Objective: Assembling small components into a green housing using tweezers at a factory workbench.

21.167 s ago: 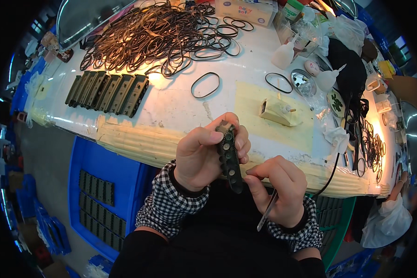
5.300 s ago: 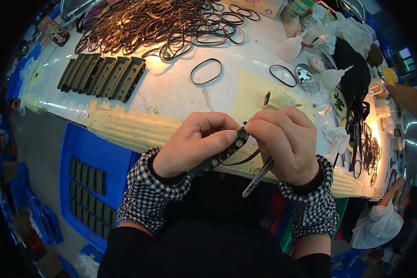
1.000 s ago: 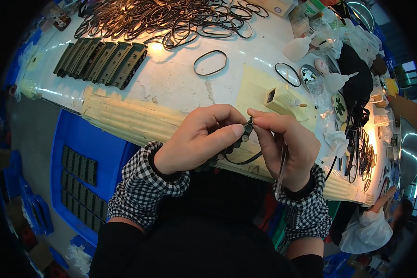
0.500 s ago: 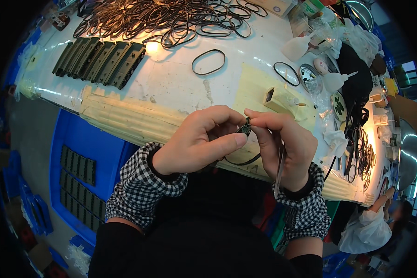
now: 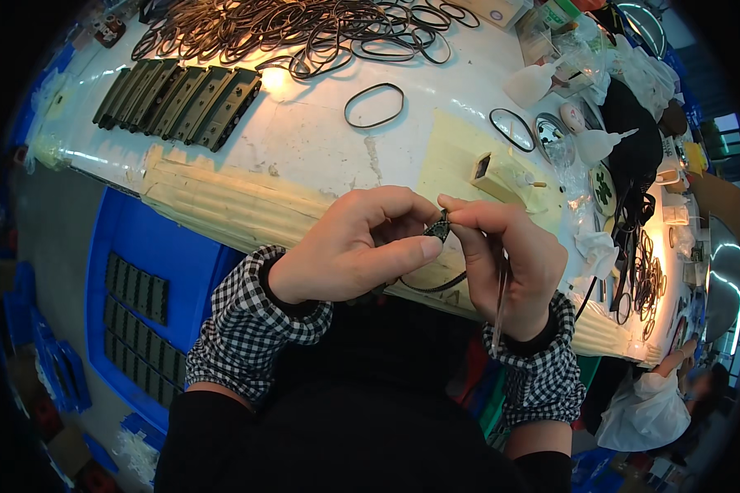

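My left hand (image 5: 355, 246) is closed around a dark slotted plastic part (image 5: 438, 229), of which only the end shows between my fingertips. My right hand (image 5: 501, 255) pinches a thin black rubber band (image 5: 432, 286) at that end; the band loops down below both hands. A slim metal tool (image 5: 497, 300) hangs down from my right palm. Both hands are held over the taped front edge of the white table (image 5: 321, 148).
A row of finished dark parts (image 5: 181, 94) lies at the table's left. A heap of black rubber bands (image 5: 288, 25) covers the back, with one loose band (image 5: 374, 105) nearer. A small cream block (image 5: 501, 174) and squeeze bottles (image 5: 600, 144) stand right. A blue crate (image 5: 131, 287) with more parts sits below.
Over the last second my hands stayed together; the part has turned so only its end shows. Earlier I held the part more upright and in full view.
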`<control>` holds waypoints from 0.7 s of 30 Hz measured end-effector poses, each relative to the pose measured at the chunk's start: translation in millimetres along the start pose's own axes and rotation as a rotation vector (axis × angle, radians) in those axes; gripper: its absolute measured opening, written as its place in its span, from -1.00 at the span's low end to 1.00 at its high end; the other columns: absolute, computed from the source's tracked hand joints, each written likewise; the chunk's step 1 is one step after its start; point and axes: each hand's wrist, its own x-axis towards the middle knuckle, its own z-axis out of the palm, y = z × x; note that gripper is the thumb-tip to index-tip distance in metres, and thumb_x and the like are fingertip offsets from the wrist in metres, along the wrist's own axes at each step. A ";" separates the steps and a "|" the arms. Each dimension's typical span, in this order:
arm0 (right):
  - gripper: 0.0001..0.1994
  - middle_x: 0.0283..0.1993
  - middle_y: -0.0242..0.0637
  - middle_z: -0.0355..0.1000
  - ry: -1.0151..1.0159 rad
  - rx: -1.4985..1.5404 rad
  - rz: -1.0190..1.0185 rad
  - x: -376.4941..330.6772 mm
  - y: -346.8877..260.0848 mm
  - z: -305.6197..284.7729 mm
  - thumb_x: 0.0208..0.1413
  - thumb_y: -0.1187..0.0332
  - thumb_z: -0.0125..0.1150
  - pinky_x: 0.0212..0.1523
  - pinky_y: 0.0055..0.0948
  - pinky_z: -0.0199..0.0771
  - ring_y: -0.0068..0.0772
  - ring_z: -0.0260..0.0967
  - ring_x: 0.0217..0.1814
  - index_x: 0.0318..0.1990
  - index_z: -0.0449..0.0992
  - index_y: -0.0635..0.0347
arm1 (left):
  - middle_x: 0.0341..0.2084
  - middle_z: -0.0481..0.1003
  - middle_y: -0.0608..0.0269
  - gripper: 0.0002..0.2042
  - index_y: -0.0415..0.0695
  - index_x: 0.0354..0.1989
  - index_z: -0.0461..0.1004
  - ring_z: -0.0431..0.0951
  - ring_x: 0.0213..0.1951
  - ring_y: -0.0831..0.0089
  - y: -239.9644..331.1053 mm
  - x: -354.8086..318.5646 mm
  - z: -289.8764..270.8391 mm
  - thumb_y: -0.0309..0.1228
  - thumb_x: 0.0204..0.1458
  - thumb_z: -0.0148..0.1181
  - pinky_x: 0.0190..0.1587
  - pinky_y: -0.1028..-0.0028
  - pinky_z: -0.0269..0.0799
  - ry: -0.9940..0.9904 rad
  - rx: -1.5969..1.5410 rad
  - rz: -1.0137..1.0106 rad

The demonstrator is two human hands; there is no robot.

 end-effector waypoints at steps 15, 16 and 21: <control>-0.77 -0.27 -0.23 0.56 -0.151 -0.071 -0.025 0.8 -2.2 -16.5 -0.07 0.61 0.30 -0.33 -0.37 0.50 -0.23 0.52 -0.35 -0.21 0.51 0.23 | -0.56 0.45 0.37 -0.66 -0.36 -0.12 0.46 0.41 -0.54 0.71 -2.6 2.8 3.2 -0.31 0.09 0.26 -0.49 0.66 0.31 0.044 0.107 0.048; -0.78 -0.27 -0.23 0.57 -0.147 -0.069 -0.012 0.9 -2.7 -16.8 -0.07 0.60 0.31 -0.33 -0.37 0.50 -0.23 0.52 -0.35 -0.22 0.51 0.24 | -0.56 0.45 0.37 -0.66 -0.36 -0.12 0.46 0.41 -0.54 0.71 -2.8 3.1 3.4 -0.31 0.09 0.27 -0.49 0.67 0.31 0.045 0.107 0.055; -0.82 -0.27 -0.23 0.57 -0.135 -0.054 0.027 2.6 -4.9 -18.1 -0.06 0.59 0.32 -0.32 -0.39 0.52 -0.24 0.53 -0.34 -0.26 0.53 0.24 | -0.50 0.46 0.36 -0.67 -0.37 -0.10 0.45 0.42 -0.49 0.70 4.0 2.7 2.4 -0.31 0.15 0.21 -0.47 0.66 0.31 0.008 0.023 0.039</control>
